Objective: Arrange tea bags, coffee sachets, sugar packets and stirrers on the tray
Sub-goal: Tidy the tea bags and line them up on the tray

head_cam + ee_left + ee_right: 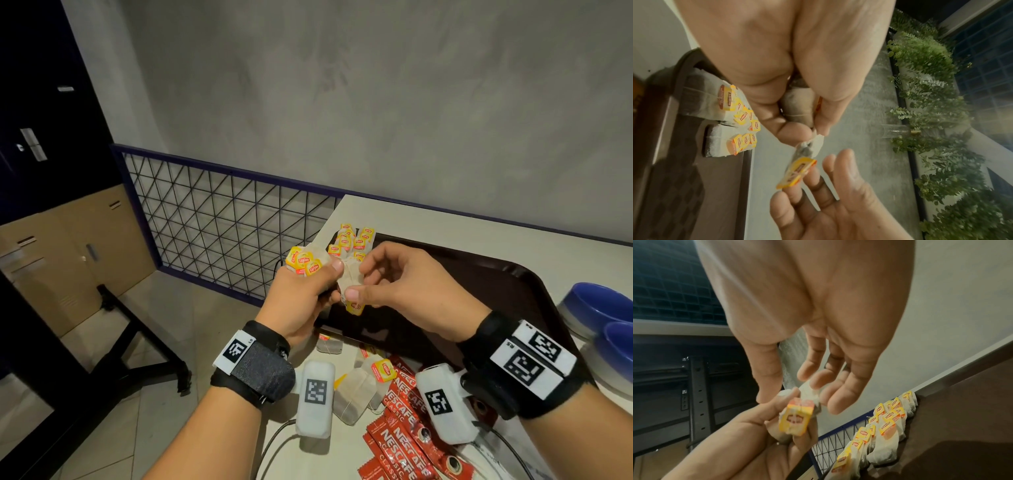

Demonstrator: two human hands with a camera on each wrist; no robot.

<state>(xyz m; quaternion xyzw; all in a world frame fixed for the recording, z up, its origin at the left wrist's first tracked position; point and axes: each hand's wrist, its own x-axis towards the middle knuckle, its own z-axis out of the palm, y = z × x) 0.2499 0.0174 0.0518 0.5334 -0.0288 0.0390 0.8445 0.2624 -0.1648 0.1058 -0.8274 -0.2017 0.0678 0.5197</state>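
My left hand [301, 301] grips a bundle of tea bags [305, 262] with yellow tags, held above the near left corner of the dark brown tray [496, 284]. My right hand [411, 291] meets it there. The thumb and fingers pinch one tea bag [347, 281] that sticks out of the bundle, and its tag [797, 172] lies against the right fingers. In the right wrist view the right fingers are loosely bent around that tea bag [809, 394]. Several tea bags [352, 240] lie in a row along the tray's far left corner.
Loose tea bags [356, 390] and several red coffee sachets [404, 428] lie on the white table in front of the tray. Two blue bowls [596, 305] stand at the right. A wire mesh railing [222, 219] runs past the table's left edge.
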